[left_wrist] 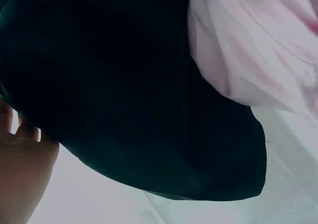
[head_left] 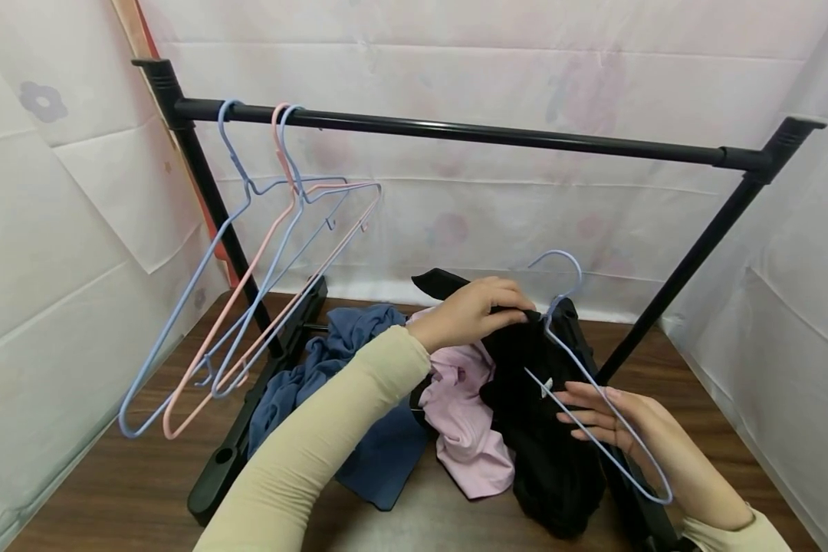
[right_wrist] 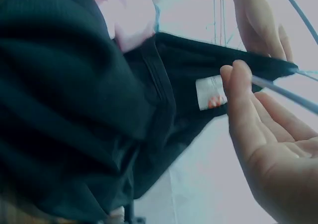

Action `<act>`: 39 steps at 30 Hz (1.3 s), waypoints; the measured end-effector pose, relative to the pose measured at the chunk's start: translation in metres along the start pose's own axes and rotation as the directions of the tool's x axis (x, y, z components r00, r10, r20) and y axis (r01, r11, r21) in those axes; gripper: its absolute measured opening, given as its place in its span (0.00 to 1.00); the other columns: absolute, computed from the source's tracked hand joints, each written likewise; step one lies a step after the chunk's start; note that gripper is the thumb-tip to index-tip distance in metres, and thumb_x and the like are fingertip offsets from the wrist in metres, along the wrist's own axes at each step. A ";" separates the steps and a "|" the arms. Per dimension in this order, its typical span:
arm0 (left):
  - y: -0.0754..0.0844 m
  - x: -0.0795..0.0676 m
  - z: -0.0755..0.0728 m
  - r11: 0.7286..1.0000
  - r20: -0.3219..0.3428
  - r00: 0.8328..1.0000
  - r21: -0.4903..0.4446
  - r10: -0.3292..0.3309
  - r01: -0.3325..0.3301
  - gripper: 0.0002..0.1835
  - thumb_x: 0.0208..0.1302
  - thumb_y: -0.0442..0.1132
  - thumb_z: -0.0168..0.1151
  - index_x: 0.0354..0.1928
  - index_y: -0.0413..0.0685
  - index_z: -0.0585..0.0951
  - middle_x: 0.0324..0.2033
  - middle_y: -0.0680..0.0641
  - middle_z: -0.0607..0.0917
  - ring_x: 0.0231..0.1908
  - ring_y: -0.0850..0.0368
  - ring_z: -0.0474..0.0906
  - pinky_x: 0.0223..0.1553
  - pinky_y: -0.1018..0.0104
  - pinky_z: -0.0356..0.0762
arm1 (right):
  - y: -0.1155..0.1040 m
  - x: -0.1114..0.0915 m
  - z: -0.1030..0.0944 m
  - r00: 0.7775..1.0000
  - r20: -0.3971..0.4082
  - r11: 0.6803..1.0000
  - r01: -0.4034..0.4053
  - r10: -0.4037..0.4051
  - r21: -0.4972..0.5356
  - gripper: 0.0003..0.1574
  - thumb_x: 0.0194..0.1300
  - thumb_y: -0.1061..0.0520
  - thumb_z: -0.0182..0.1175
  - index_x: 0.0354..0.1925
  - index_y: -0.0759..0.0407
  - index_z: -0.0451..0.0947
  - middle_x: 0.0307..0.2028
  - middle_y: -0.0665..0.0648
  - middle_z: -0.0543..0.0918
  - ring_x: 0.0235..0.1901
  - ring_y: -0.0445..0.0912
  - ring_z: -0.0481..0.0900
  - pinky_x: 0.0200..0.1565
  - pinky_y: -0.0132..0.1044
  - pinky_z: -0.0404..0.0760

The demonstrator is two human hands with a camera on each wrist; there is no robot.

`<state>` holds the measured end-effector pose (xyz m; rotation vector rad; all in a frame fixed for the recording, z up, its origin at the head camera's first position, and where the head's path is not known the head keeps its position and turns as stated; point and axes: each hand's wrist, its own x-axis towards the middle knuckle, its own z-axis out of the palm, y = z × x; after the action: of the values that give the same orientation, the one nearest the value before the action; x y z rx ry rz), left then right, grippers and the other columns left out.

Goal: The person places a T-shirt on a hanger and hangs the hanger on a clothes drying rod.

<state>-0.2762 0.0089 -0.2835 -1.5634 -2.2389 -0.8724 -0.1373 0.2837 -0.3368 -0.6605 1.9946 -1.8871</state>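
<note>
In the head view, my left hand grips a black garment by its upper edge, close beside the neck of a light blue hanger. Part of that hanger disappears into the cloth; its hook points up and one end sticks out to the right. My right hand is at this free end, fingers fairly straight, with the wires crossing in front of them. A white label shows inside the garment in the right wrist view. Black cloth fills most of the left wrist view and covers some left fingers.
A black rack's rail spans above. Two blue hangers and a pink hanger hang at its left. A pink garment and a blue garment lie on the wooden table between the rack's feet.
</note>
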 end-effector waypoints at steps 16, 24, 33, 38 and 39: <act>-0.016 -0.009 -0.005 0.984 -0.056 0.993 -0.150 -0.107 0.098 0.12 0.71 0.38 0.58 0.51 0.48 0.85 0.41 0.53 0.84 0.45 0.61 0.76 0.50 0.69 0.72 | 0.020 0.013 -0.014 0.937 -0.297 0.843 -0.004 -0.185 -0.538 0.14 0.71 0.63 0.56 0.51 0.68 0.81 0.40 0.39 0.87 0.37 0.34 0.85 0.37 0.28 0.83; -0.021 -0.013 -0.006 0.971 -0.054 0.984 -0.181 -0.169 0.157 0.12 0.71 0.39 0.58 0.51 0.48 0.85 0.43 0.52 0.84 0.50 0.60 0.76 0.54 0.68 0.72 | 0.028 0.017 0.001 0.939 -0.331 0.795 -0.132 -0.090 -0.592 0.10 0.67 0.53 0.63 0.45 0.53 0.85 0.39 0.46 0.86 0.36 0.32 0.79 0.37 0.28 0.79; -0.023 -0.018 -0.008 0.963 -0.055 0.974 -0.169 -0.221 0.209 0.13 0.71 0.41 0.58 0.54 0.49 0.84 0.47 0.52 0.85 0.53 0.60 0.77 0.56 0.66 0.74 | 0.039 0.020 0.005 0.976 -0.090 0.604 0.049 -0.197 -0.796 0.11 0.64 0.57 0.66 0.46 0.49 0.84 0.40 0.47 0.87 0.29 0.29 0.74 0.29 0.28 0.76; -0.025 -0.019 -0.007 0.962 -0.059 0.973 -0.180 -0.221 0.208 0.13 0.71 0.41 0.58 0.53 0.49 0.84 0.48 0.51 0.85 0.52 0.59 0.78 0.55 0.66 0.74 | 0.041 0.019 0.006 0.980 -0.023 0.594 0.101 -0.197 -0.798 0.09 0.64 0.56 0.66 0.44 0.51 0.85 0.38 0.44 0.85 0.31 0.28 0.73 0.30 0.28 0.75; -0.025 -0.019 -0.007 0.960 -0.059 0.973 -0.183 -0.225 0.211 0.13 0.71 0.41 0.58 0.53 0.49 0.84 0.49 0.51 0.85 0.53 0.59 0.78 0.56 0.66 0.74 | 0.040 0.018 0.007 0.982 -0.019 0.599 0.100 -0.190 -0.795 0.09 0.65 0.56 0.65 0.44 0.51 0.85 0.38 0.44 0.85 0.32 0.28 0.73 0.30 0.28 0.75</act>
<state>-0.2924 -0.0159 -0.2961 -1.3394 -2.3641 -1.2017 -0.1539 0.2692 -0.3759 -0.9698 2.9286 -0.9940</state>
